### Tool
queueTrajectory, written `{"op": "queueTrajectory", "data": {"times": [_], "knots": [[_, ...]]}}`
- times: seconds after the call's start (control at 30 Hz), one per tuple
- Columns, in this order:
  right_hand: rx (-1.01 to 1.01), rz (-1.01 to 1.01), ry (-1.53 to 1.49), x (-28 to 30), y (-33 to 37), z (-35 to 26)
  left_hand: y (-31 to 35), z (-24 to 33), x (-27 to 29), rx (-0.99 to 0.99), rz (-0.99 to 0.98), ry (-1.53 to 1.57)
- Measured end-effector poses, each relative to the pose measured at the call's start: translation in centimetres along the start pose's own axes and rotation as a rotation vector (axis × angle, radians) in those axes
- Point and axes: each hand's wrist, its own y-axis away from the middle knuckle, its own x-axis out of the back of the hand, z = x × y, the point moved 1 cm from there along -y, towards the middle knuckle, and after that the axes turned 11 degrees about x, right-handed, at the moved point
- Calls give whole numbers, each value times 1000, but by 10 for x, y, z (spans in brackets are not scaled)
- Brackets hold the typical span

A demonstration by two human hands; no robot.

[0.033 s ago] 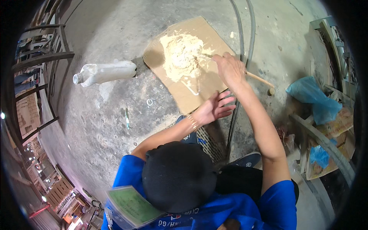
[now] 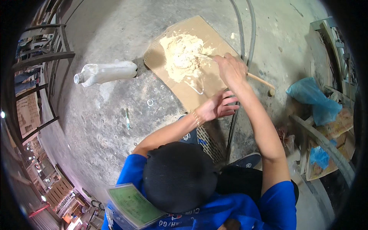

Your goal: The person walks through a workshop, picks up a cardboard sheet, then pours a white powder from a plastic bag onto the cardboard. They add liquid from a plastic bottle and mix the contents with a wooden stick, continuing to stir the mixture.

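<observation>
My right hand (image 2: 231,71) is closed around a tool with a slim wooden handle (image 2: 260,80). The tool's front end reaches the pale yellow, crumbly heap (image 2: 184,55), but its shape is hard to make out. That heap lies on a flat piece of brown cardboard (image 2: 191,100), with a thin white looped streak (image 2: 200,92) near its lower side. Beside the cardboard's near right edge, under my right forearm, my left hand (image 2: 215,107) is open, fingers spread and palm turned up, holding nothing. A gold-coloured bracelet circles that wrist.
On the concrete floor to the left lies a whitish plastic bottle (image 2: 109,72) on its side. A small green-and-white item (image 2: 127,119) and a ring (image 2: 150,102) are nearer. Dark hoses (image 2: 251,30) run past the cardboard's right. Blue plastic bags (image 2: 314,96) sit at right.
My left hand has shifted slightly to the right. My right hand has moved a little to the right too, keeping hold of the tool. The heap looks nearly the same.
</observation>
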Motion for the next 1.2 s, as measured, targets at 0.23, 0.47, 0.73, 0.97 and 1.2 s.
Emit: {"op": "queueTrajectory", "data": {"times": [0.23,0.47,0.73,0.97,1.2], "knots": [[-23,-40,92,8,20,31,51,118,-2,-298,407,-1197],[47,-124,163,18,3,4,126,236,86,-563,1535,-1436],[40,-213,235,21,1,-12,139,243,81,-619,1200,-1296],[33,-214,285,21,-5,-8,144,169,7,-955,1092,-1352],[50,-116,221,16,1,-5,134,116,-32,-1018,1310,-1512]]}}
